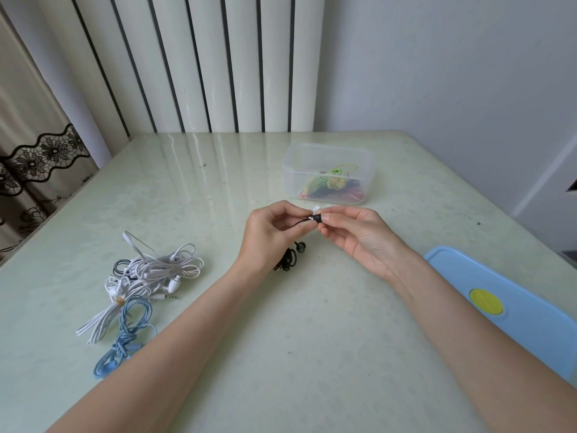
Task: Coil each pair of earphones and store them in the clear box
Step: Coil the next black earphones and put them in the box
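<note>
A pale green glossy table [218, 189] carries a blue lid [512, 310] with a yellow round sticker [486, 301] near its right edge. White vertical blinds [199, 64] and a lace-trimmed curtain [37, 157] hang behind.

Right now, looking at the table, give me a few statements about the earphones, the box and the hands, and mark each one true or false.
1. Both hands hold a black earbud between them. True: the left hand and right hand both pinch it.
2. The clear box is empty. False: it already holds coloured earphones.
3. The blue lid sits on the box. False: it lies on the table, by the right forearm.
4. A pile of white earphones lies left of the left arm. True.
5. The light blue earphones are in the right hand. False: they lie on the table, near the white ones.
</note>
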A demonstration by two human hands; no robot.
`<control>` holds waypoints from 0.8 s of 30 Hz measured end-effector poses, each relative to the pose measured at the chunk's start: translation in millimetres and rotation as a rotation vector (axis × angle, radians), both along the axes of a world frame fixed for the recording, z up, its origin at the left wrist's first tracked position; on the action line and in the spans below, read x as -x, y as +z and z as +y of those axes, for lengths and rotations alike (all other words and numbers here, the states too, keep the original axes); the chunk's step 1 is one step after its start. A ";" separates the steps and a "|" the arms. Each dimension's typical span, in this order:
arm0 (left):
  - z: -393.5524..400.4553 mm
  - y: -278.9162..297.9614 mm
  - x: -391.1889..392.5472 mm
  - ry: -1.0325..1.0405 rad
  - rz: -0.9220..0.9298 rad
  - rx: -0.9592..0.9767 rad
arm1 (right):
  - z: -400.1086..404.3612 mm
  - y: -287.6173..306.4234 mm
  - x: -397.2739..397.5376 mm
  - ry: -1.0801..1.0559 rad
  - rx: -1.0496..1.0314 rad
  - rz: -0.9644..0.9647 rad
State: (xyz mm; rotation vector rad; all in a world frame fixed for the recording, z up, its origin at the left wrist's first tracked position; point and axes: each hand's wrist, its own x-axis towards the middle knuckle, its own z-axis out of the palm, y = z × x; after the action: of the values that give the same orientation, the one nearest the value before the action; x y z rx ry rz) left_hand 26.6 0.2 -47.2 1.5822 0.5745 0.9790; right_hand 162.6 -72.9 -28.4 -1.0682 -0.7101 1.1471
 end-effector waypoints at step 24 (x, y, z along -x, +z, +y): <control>-2.3 -4.9 2.5 0.098 0.244 -0.374 | 0.7 -7.8 0.8 -0.049 0.024 -0.352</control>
State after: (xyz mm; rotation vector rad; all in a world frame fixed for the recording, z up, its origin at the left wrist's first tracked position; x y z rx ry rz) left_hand 24.1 -2.1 -52.1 2.0417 0.6697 1.0150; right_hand 161.9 -72.2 -36.3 -1.3181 -0.9406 0.9365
